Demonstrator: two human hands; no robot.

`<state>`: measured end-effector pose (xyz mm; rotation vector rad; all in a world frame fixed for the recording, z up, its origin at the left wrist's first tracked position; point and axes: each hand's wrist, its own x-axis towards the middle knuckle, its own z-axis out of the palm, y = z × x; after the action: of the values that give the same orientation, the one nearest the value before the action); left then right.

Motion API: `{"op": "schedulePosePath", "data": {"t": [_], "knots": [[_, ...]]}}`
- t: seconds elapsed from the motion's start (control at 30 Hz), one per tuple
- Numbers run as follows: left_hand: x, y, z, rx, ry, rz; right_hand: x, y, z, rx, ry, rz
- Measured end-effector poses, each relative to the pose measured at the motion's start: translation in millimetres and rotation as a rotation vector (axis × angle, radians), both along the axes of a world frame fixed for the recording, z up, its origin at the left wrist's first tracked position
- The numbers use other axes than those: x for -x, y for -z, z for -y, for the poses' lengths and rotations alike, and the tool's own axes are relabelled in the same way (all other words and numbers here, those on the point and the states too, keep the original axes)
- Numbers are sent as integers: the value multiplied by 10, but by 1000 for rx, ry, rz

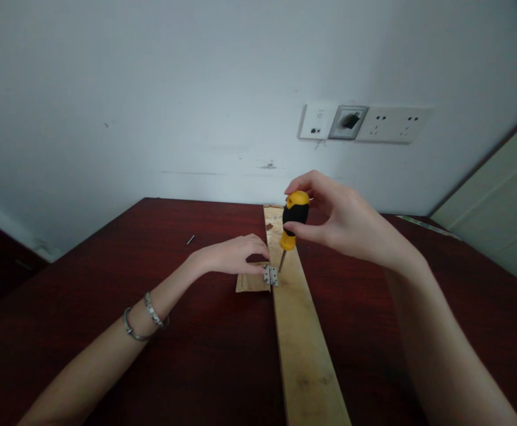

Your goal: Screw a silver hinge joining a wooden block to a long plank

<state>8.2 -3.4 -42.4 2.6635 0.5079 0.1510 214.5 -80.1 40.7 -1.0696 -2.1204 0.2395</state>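
My right hand (pixel 336 216) is closed round the yellow and black handle of a screwdriver (pixel 296 214). Its shaft points down, with the tip at the right leaf of a small metal hinge (pixel 274 276). One leaf lies on a long wooden plank (pixel 307 343), the other on a short wooden piece (pixel 252 284) butted against the plank's left edge. My left hand (pixel 241 253) bends over the short piece, thumb and fingertips at the hinge, holding it. The screw heads are too small to make out.
A dark red table (pixel 187 355) carries everything. A small screw (pixel 190 239) lies left of my left hand. Behind the table stands a white wall with sockets (pixel 391 124). A thin patterned strip (pixel 427 225) lies at the back right.
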Motion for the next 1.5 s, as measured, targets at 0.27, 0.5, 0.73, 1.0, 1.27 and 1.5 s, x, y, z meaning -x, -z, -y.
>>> {"op": "schedulePosePath", "data": {"t": [0.27, 0.5, 0.73, 1.0, 1.27, 1.5], "knots": [[-156, 243, 92, -82, 13, -10, -151, -21, -35, -91, 121, -79], [-255, 376, 172, -90, -11, -12, -248, -43, -53, -143, 163, -92], [-273, 407, 184, -154, -43, 20, -245, -48, -45, -156, 177, -85], [-285, 449, 178, -214, -19, 77, -257, -50, -58, -170, 165, -90], [-279, 483, 151, -141, 5, 156, -267, -61, -35, -182, 181, -104], [-285, 496, 142, -130, -9, 182, -284, -68, -20, -177, 193, -100]]}}
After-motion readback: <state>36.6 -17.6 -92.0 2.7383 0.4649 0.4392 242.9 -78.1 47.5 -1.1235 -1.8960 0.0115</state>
